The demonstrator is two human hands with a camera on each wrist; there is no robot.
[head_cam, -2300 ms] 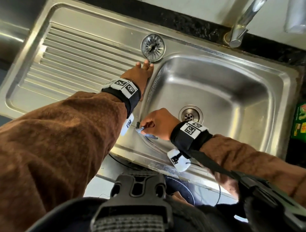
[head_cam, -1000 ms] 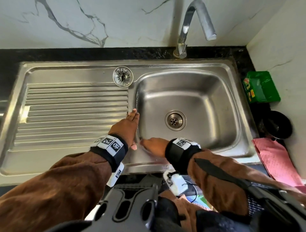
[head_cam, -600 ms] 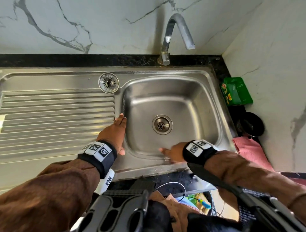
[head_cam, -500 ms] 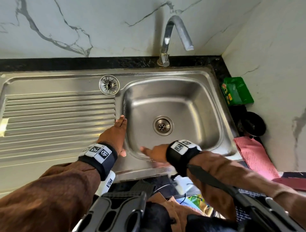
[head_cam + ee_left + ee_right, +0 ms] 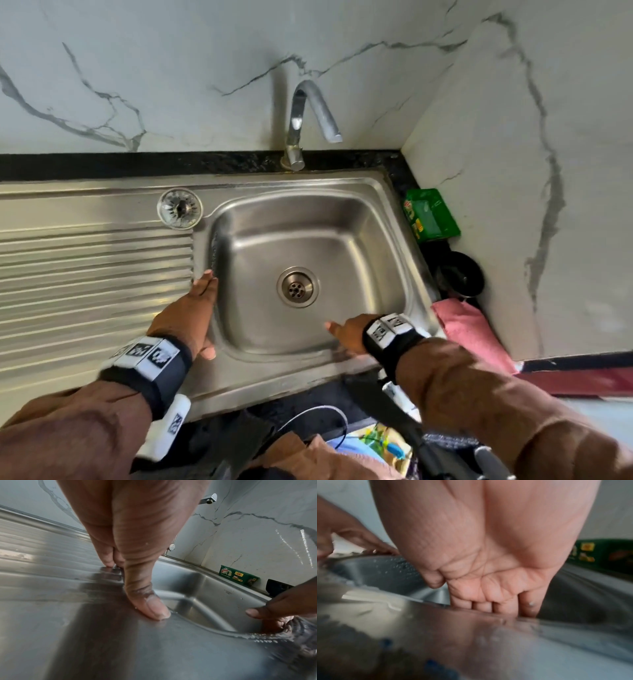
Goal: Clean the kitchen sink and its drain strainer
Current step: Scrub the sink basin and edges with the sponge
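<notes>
The steel sink (image 5: 407, 260) has an open drain (image 5: 297, 287) in the middle of its basin. The round drain strainer (image 5: 180, 208) lies on the drainboard by the basin's back left corner. My left hand (image 5: 186, 311) rests flat on the basin's left rim, fingers straight and thumb (image 5: 150, 608) pressed on the edge. My right hand (image 5: 342, 334) lies over the front rim, thumb stretched out. In the right wrist view its palm (image 5: 496, 581) is bare and the fingers drop behind the rim into the basin, tips hidden. I see nothing in either hand.
A curved tap (image 5: 301, 120) stands behind the basin. On the right counter are a green soap box (image 5: 430, 216), a black round thing (image 5: 460, 274) and a pink cloth (image 5: 469, 332). The ribbed drainboard (image 5: 85, 274) runs off to the left. Marble walls close the back and right.
My right hand has slid back and forth along the basin's front rim and is now further right. The left hand has stayed on the left rim. The view has tilted upward.
</notes>
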